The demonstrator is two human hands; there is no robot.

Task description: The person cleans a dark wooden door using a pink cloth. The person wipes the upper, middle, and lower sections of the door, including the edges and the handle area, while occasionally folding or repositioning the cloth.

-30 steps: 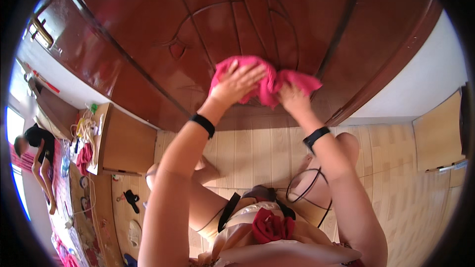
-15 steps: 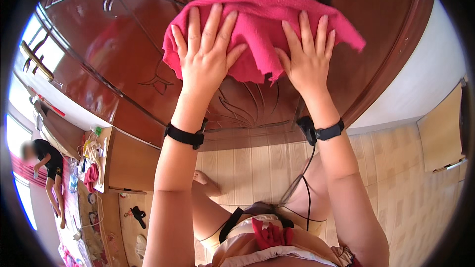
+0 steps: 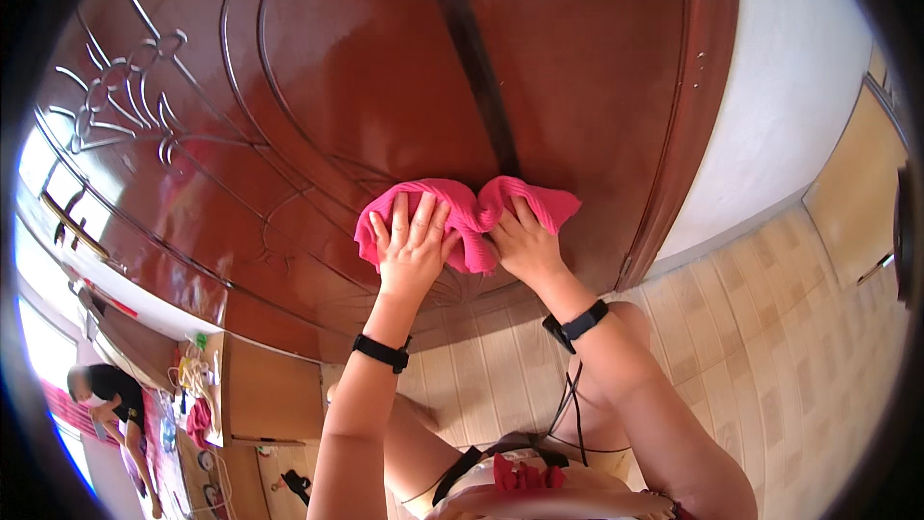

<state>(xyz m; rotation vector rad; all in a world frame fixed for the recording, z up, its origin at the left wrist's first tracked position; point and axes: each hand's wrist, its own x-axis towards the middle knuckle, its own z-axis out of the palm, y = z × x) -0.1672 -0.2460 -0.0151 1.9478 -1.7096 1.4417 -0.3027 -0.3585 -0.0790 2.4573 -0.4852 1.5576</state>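
A pink cloth (image 3: 468, 200) lies bunched in two humps against a glossy red-brown door panel (image 3: 385, 58) with carved lines. My left hand (image 3: 414, 243) presses flat on the cloth's left part, its fingers spread. On the right part rests my right hand (image 3: 525, 241), fingers stretched over the fabric, some of them partly hidden by a fold. Both palms face the door, with the cloth between them and the wood. Each wrist carries a black strap.
A door frame (image 3: 681, 135) and white wall (image 3: 770, 106) stand on the right. At far left are a door handle (image 3: 75, 223), a wooden cabinet (image 3: 274, 385) with things on top, and a seated person (image 3: 120, 395). Wood-patterned floor (image 3: 741, 327) runs below.
Both hands have slid the cloth lower on the door, closer to me. The cloth, spread wide before, is now gathered more tightly. The person at far left has changed posture.
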